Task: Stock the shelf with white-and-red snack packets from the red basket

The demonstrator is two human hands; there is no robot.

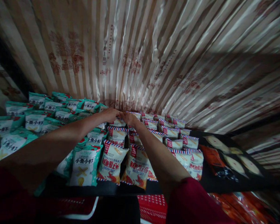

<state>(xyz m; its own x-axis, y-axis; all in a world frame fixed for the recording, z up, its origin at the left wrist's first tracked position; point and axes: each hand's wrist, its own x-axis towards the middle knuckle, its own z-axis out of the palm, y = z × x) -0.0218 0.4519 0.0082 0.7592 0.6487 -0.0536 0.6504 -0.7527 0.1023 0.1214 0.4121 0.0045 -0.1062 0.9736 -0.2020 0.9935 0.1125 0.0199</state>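
My left hand and my right hand meet at the back of a black shelf, their fingertips almost touching. Both are closed, fingers curled down at the top of a white snack bag with a red-and-blue striped edge. The fingertips are partly hidden, and dim light blurs the grip. Rows of similar white snack bags stand upright in front of the hands and to the right. Green snack bags fill the left side beneath my left forearm.
A crinkled, striped sheet with red prints rises behind the shelf. Orange packets and pale round packs lie flat at the right. Below the shelf's front edge are red baskets and more orange packets.
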